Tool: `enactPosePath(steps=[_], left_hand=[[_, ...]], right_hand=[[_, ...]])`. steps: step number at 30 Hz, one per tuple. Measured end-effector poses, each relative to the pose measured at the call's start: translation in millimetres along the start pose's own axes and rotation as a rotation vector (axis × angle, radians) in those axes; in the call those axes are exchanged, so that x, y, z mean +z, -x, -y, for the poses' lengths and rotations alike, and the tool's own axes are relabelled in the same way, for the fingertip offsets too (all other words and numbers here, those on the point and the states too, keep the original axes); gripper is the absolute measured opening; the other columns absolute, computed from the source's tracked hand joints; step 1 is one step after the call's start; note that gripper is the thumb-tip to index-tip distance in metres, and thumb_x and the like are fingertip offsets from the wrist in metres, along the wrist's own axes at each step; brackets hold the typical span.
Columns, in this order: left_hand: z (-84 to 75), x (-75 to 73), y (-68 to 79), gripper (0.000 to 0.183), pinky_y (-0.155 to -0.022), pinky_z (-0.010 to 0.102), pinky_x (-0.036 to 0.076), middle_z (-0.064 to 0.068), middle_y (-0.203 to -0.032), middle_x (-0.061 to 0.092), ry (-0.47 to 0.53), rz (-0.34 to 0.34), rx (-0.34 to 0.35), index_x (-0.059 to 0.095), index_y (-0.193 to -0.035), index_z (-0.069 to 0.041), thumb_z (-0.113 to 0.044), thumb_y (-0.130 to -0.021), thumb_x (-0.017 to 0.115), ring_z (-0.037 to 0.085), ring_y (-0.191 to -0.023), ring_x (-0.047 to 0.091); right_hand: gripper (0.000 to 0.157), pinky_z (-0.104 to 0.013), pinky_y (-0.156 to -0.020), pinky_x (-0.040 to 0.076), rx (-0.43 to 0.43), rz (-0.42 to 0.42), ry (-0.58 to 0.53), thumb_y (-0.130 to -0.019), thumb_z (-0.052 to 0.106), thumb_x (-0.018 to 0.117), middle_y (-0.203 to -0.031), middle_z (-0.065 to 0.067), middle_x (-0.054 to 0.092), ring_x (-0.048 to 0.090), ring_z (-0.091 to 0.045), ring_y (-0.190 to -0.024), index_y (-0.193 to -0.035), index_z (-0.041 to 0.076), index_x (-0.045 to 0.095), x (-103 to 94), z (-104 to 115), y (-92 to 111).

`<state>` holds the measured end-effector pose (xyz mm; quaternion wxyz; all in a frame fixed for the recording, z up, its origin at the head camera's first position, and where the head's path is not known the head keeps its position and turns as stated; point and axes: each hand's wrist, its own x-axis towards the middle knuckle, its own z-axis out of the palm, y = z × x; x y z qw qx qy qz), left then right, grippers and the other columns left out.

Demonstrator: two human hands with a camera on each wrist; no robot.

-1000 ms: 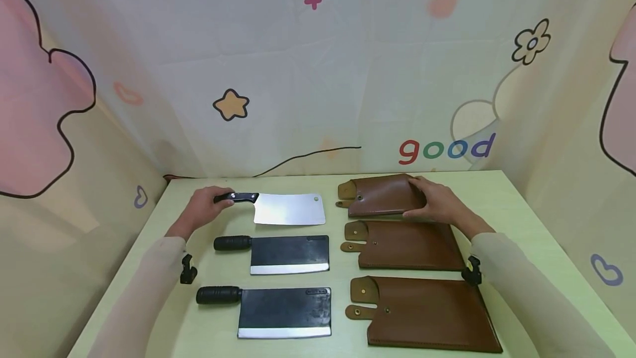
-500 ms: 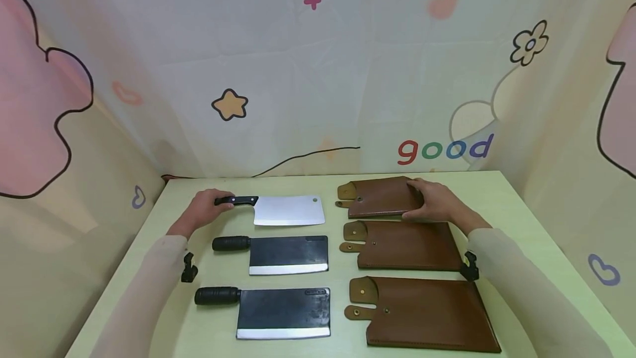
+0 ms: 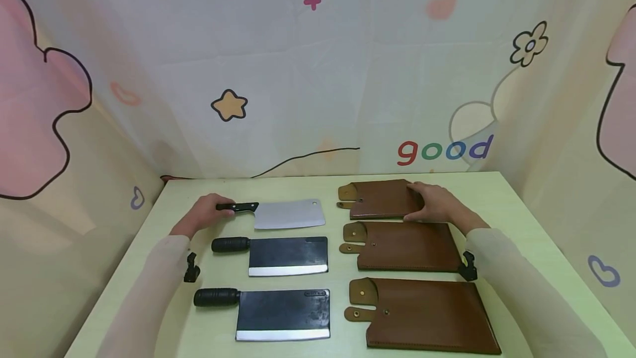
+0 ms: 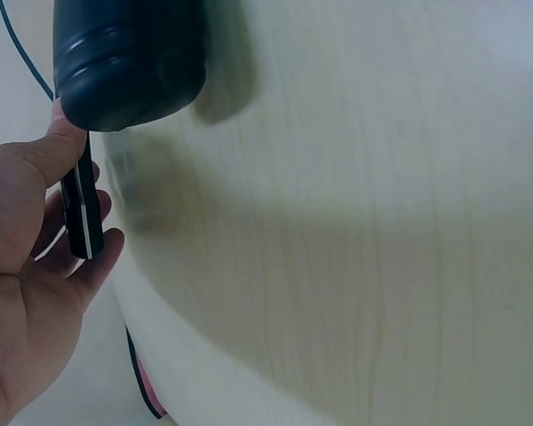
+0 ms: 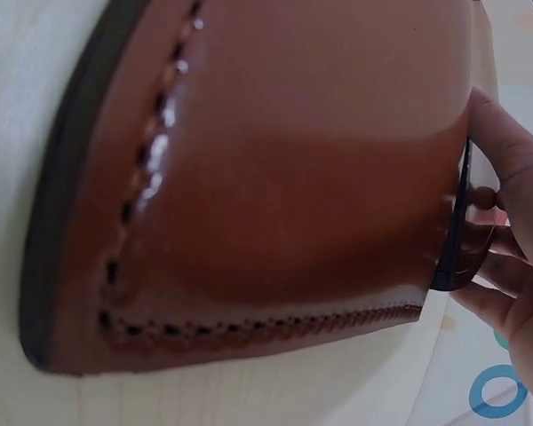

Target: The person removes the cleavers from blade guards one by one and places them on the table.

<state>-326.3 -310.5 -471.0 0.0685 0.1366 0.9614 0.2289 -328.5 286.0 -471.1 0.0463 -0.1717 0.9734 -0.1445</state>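
Note:
My left hand (image 3: 202,213) pinches the black riveted handle of a silver cleaver (image 3: 289,215) in the far row, its blade pointing right. In the left wrist view, the thumb and fingers close around that handle (image 4: 82,213). Across from it, my right hand (image 3: 437,203) grips the closed right end of the smallest brown leather knife sheath (image 3: 380,199), thumb on the near edge and fingers on the far edge. This sheath's flap and strap point left, towards the cleaver. The right wrist view shows the hand on its end beyond a larger stitched sheath (image 5: 293,177).
Two dark cleavers with ribbed black handles, a middle one (image 3: 288,253) and a near one (image 3: 283,311), lie below the silver one. Beside them lie a middle sheath (image 3: 407,245) and a large near sheath (image 3: 427,314). A printed curtain (image 3: 278,70) stands behind the table.
The silver cleaver has moved slightly down towards the near side with my left hand. The small sheath has tipped flatter and lower under my right hand, which keeps its grip.

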Motion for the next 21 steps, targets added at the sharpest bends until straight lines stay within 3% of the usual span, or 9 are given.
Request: enactPosePath(steps=[9,13,21], left_hand=[[0.4,5.3,-1.2,0.039,-0.107,0.058,0.040,0.026,-0.132,0.064,0.003,0.027,-0.025,0.065,-0.132,0.004,-0.016,-0.099,0.069,0.045,-0.128,0.054],[1.6,7.1,0.1,0.043,-0.108,0.059,0.040,0.027,-0.134,0.062,-0.002,0.021,-0.026,0.062,-0.136,0.004,-0.016,-0.099,0.069,0.046,-0.129,0.053],[-6.0,1.0,11.0,0.057,-0.107,0.063,0.038,0.031,-0.147,0.049,0.033,-0.096,0.019,0.049,-0.147,0.005,-0.026,-0.102,0.065,0.050,-0.134,0.046]], right_hand=[[0.100,-0.060,-0.106,0.043,-0.007,0.018,-0.001,-0.079,0.048,0.087,-0.150,-0.029,0.048,0.050,-0.049,-0.133,-0.152,-0.003,0.042,3.2,-3,2],[0.099,-0.062,-0.107,0.040,-0.011,0.024,-0.052,-0.079,0.047,0.087,-0.152,-0.029,0.046,0.046,-0.050,-0.136,-0.153,-0.001,0.042,1.1,-3,4],[0.094,-0.064,-0.109,0.037,-0.024,-0.020,-0.073,-0.085,0.052,0.079,-0.156,-0.027,0.042,0.041,-0.049,-0.141,-0.155,0.001,0.040,-15.4,0,13]])
